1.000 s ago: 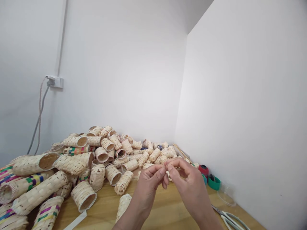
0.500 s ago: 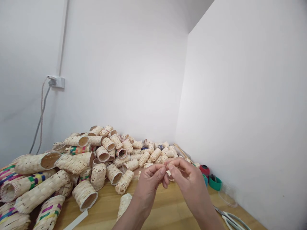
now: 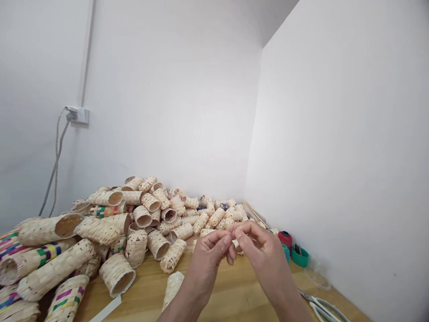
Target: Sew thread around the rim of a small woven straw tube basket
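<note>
Pinching a thin pale strip [image 3: 247, 238], probably bamboo and barely visible behind the fingertips, between the left hand [image 3: 209, 264] and the right hand [image 3: 266, 255]. Fingers [image 3: 225, 240] of both hands closed and curled inward, tips meeting in the air above the table [image 3: 147, 300]. Strip likely very light, springy and easy to split or kink, so best held by its flat faces, close to the pinch, with gentle pressure. Just behind the right hand, a small woven piece [image 3: 236, 244], its link to the strip impossible to tell. Below the left wrist, a lone woven bamboo tube [image 3: 172, 288] lying on its side, untouched by either hand. Beyond the hands, a large heap of woven bamboo tubes [image 3: 100, 228], some banded in bright colours, piled up against the wall [image 3: 167, 112]. Off to the right of the right hand, a red spool [image 3: 285, 238], a green tape roll [image 3: 299, 257], a clear plastic lid [image 3: 317, 276] and a pair of scissors [image 3: 321, 305].
</note>
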